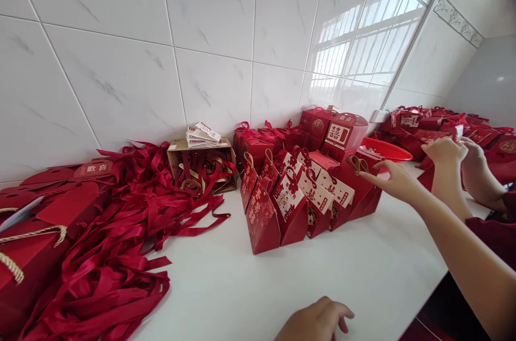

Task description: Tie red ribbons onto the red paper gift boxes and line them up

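My right hand reaches in from the right to the end of a row of red gift boxes. Its thumb and fingers are apart, with one fingertip at or just beside the gold loop on a plain red gift box. Whether it touches the loop I cannot tell. Low in the view, my left hand hovers over or rests on the white table, fingers loosely bent and apart, holding nothing. Several upright boxes carry printed tags; a patterned red box stands at the row's near left.
A heap of red ribbons and flat red boxes with gold cords lie left. Behind stands a cardboard box of ribbons, with cards on top. Right are a red basin and a co-worker's hands.
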`<state>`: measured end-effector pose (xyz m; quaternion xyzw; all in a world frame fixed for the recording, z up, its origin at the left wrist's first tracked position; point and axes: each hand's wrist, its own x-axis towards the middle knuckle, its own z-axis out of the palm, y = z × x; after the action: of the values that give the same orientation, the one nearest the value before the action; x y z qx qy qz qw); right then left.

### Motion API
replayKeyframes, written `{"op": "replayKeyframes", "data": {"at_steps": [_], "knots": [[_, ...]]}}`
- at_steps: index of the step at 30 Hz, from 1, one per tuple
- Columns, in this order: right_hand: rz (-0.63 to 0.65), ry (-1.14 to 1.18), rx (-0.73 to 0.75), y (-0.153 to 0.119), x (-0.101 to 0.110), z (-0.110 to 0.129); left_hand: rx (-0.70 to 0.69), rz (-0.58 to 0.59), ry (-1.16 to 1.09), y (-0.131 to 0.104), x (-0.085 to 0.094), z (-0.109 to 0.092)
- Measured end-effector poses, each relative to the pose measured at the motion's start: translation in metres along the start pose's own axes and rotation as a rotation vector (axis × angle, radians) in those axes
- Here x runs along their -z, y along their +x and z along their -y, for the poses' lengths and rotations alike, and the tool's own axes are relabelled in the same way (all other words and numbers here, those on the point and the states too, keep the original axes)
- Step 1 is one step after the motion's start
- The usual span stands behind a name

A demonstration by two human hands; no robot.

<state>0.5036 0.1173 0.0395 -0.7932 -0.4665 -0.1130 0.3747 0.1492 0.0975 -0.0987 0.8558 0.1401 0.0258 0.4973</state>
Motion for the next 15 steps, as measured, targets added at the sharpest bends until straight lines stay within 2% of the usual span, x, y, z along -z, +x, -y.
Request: {"op": "replayKeyframes", "data": {"at_steps": [3, 5, 10, 15], "knots": [[-0.113, 0.046, -0.154, -0.024, -0.010, -0.020, -0.014, -0.017, 0.001, 0.003, -0.003, 0.005], [-0.135, 0.107, -0.213, -0.034, -0.020, -0.032, -0.028, -0.025, -0.007, 0.003, -0.005, 0.008], [-0.075, 0.223, -0.332, -0.037, -0.051, -0.061, -0.035, -0.035, -0.076, 0.001, -0.006, 0.015], [0.011, 0.197, -0.431, -0.044, -0.079, -0.085, -0.005, -0.039, -0.109, 0.002, -0.006, 0.014]]}}
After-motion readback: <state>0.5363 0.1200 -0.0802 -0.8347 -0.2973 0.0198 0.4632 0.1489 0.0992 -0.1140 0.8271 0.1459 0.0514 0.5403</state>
